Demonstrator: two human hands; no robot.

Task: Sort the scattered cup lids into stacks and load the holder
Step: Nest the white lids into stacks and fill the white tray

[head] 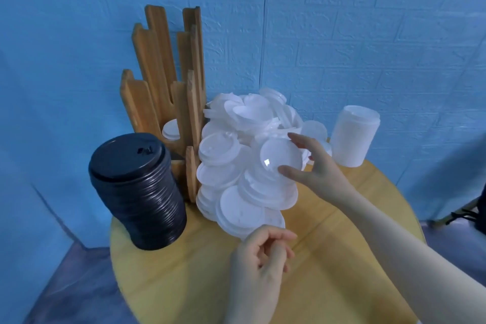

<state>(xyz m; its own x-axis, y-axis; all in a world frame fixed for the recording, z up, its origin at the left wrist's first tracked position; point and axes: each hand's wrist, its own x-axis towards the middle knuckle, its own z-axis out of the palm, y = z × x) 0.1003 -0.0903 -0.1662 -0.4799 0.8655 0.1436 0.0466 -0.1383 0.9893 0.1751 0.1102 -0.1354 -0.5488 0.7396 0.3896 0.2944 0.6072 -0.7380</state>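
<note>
Mid-frame, her right hand [313, 166] pinches a clear domed lid [280, 156] above the white lid pile [236, 179]; the left hand [260, 258] hangs loosely curled, empty, lower centre. No writing is readable.

Round wooden table [342, 231], loaded

Black lid stack [139, 192] left; wooden holder [163, 81] behind; white lid pile [244, 166] centre; white stack [353, 137] right.
</note>
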